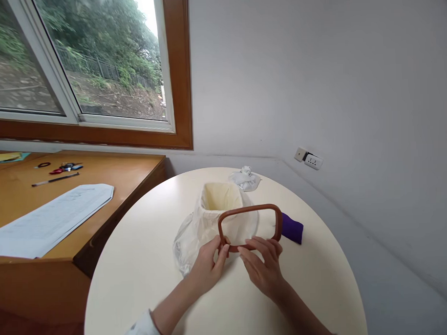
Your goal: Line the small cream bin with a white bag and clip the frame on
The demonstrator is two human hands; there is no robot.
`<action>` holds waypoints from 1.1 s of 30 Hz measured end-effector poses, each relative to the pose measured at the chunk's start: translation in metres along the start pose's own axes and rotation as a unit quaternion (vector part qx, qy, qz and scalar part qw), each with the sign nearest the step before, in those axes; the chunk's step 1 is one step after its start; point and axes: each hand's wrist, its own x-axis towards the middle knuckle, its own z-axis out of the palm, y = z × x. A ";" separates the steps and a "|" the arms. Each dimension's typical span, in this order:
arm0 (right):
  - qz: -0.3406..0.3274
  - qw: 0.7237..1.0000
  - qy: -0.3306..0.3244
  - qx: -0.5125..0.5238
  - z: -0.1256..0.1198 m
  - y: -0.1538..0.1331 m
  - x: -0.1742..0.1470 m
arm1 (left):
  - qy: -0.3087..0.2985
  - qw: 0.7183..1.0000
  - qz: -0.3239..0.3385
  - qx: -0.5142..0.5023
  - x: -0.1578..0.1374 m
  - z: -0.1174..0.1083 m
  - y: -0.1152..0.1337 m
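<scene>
A brown bin rim ring [251,208], a rounded rectangular frame with an open middle, is tilted up above the table between my hands. My left hand [208,266] pinches its lower left corner between thumb and fingers. At the lower right, my right hand [264,269] has its fingers closed on the bottom edge. Just behind the ring stands a small cream waste bin [218,199], its inside lined with a thin white plastic bag [201,226]. The bag hangs over the bin's outside and spreads loosely on the tabletop to the left. Part of the bin shows through the ring's opening.
A round cream table [145,229] carries everything. Behind the bin lies a crumpled, clear-white bag [245,179]; a purple cloth-like piece [292,228] is right of the ring. On the wooden desk [136,175] are papers [60,217], a pen [55,179] and keys [68,166].
</scene>
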 end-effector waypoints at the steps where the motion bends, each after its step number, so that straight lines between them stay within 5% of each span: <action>1: 0.009 1.000 0.014 -0.006 -0.003 0.002 0.001 | 0.008 1.000 -0.002 0.002 0.000 -0.001 -0.001; 12: 0.117 0.986 0.109 -0.056 -0.027 0.027 0.019 | 0.030 0.997 0.021 0.070 0.001 -0.008 -0.011; 23: -0.029 0.997 -0.045 -0.057 -0.047 0.027 0.061 | 0.130 0.984 0.059 0.104 0.001 -0.020 -0.011; 30: -0.124 0.977 -0.131 -0.110 -0.039 0.023 0.088 | 0.232 0.972 0.028 -0.015 0.000 -0.027 -0.013; 33: -0.101 0.977 -0.143 -0.125 -0.029 0.024 0.102 | 0.273 0.958 -0.002 -0.085 0.002 -0.032 -0.012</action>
